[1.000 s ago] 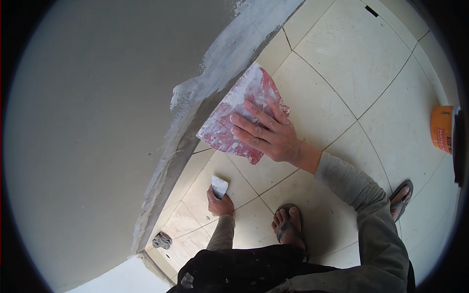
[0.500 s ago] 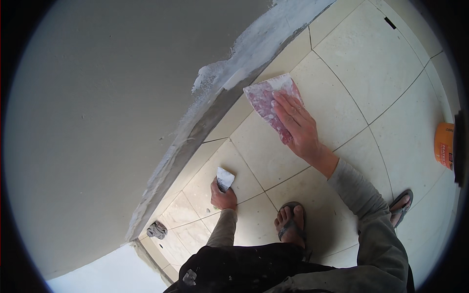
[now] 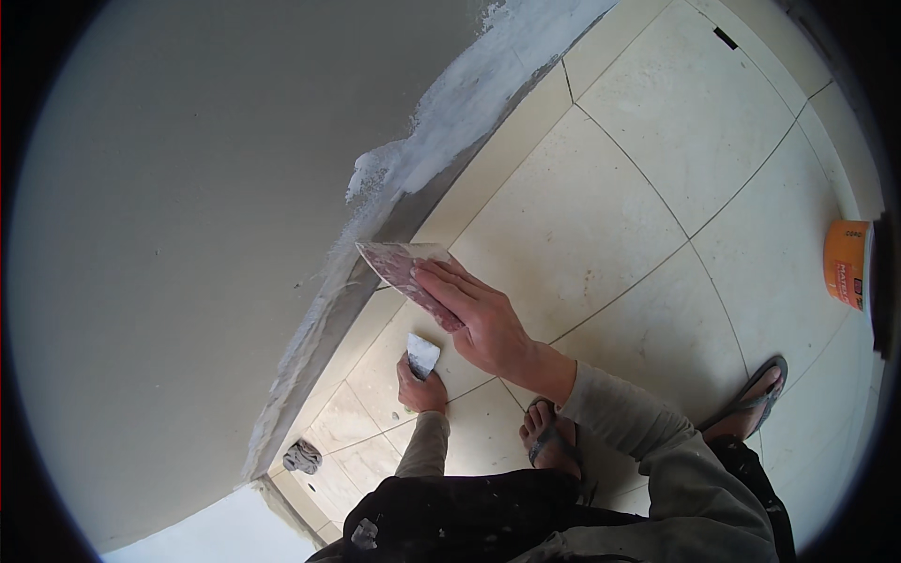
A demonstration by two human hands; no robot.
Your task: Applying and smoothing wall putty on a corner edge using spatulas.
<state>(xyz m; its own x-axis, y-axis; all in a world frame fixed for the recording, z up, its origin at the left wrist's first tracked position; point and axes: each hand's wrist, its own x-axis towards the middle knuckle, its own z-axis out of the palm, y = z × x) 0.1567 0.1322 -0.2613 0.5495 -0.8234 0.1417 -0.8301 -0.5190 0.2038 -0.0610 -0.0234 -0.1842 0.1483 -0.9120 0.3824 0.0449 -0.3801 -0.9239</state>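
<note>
My right hand (image 3: 488,324) grips a reddish plastic spreader (image 3: 404,267) smeared with white filler. Its wide edge meets the lower part of the grey wall (image 3: 206,235), just above the tile skirting. My left hand (image 3: 422,387), lower down over the floor, is closed around a smaller scraper (image 3: 423,355) whose blade is coated white; its handle is hidden in the fingers. A band of white filler (image 3: 441,122) runs along the wall's bottom, with a bare darker grey strip beneath it.
Cream tiles (image 3: 563,216) cover the floor, with a matching tile skirting (image 3: 516,122) along the wall. A crumpled grey rag (image 3: 302,457) lies near the corner at lower left. At the far right stands an orange bucket (image 3: 845,263). My sandalled feet (image 3: 549,436) are on the tiles.
My right hand has swung left and nearer with the spreader, from over the skirting further along to the wall's lower strip. The left hand has barely moved.
</note>
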